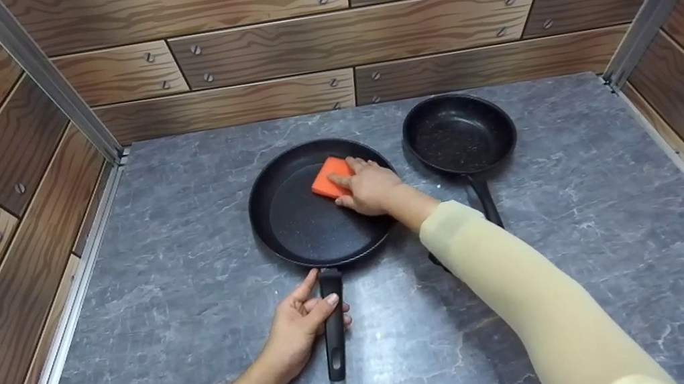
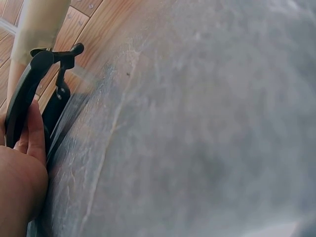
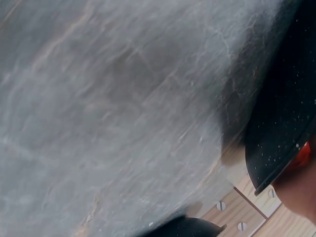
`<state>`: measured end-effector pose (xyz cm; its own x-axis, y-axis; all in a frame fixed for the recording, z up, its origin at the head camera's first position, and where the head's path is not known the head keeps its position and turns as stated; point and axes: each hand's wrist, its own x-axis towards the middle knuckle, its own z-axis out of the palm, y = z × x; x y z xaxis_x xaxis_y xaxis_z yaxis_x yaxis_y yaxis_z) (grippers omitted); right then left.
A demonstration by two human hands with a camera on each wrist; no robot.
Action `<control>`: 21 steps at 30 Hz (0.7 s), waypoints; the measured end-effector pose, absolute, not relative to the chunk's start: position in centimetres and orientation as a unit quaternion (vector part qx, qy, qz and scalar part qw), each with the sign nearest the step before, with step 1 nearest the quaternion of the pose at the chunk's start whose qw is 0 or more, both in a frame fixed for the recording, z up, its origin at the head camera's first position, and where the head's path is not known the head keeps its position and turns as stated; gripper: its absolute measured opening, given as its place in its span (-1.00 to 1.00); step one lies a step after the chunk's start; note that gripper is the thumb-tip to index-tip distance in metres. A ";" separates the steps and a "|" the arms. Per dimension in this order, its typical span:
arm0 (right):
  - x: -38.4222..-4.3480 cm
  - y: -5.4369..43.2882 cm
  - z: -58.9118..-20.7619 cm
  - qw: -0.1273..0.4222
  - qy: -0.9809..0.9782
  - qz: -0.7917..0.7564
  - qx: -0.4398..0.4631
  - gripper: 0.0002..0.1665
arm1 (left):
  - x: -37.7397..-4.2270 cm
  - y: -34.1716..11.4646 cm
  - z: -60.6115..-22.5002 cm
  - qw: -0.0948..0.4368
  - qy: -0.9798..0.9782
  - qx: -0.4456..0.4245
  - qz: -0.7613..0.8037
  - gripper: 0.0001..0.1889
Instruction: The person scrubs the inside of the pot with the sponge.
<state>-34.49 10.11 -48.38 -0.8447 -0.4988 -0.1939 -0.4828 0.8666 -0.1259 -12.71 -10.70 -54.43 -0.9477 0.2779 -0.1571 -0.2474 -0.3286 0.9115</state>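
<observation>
A large black frying pan (image 1: 296, 226) lies in the middle of the table, its handle (image 1: 335, 342) pointing toward me. My left hand (image 1: 294, 328) grips that handle near the pan, thumb on top and fingers reaching underneath; the left wrist view shows the hand (image 2: 22, 173) at the handle (image 2: 24, 94) too. Inside the pan, at its right side, my right hand (image 1: 374, 188) holds an orange sponge (image 1: 326, 177) against the surface. In the right wrist view, the pan's outer wall (image 3: 281, 118) hides most of the sponge and hand.
A smaller black frying pan (image 1: 459, 134) stands at the back right, its handle partly covered by my right sleeve (image 1: 521, 301). The grey marbled table (image 1: 173, 244) is bounded by wood-patterned walls (image 1: 267, 51) at the back and both sides.
</observation>
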 end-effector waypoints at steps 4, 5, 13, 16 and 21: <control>-34.3 10.4 -48.0 0.119 0.957 -0.034 -0.262 -0.26 | -12.7 -10.7 -54.5 0.161 0.557 0.016 0.815 -0.10; -34.3 10.5 -47.9 0.122 0.956 -0.033 -0.263 -0.26 | -12.7 -10.7 -54.5 0.162 0.556 0.016 0.815 -0.10; -33.9 11.4 -47.2 0.137 0.951 -0.022 -0.276 -0.25 | -12.8 -10.7 -54.5 0.165 0.554 0.017 0.816 -0.10; -33.8 11.6 -47.0 0.142 0.948 -0.011 -0.284 -0.23 | -12.8 -10.7 -54.5 0.164 0.553 0.017 0.816 -0.10; -33.4 11.8 -46.7 0.153 0.943 0.003 -0.295 -0.21 | -12.8 -10.8 -54.6 0.164 0.552 0.015 0.818 -0.10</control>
<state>-33.42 11.84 -46.70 -0.7788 -0.5562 -0.2900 -0.5577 0.8256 -0.0855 -12.77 -10.77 -54.59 -0.9458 0.2849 -0.1558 -0.2512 -0.3378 0.9071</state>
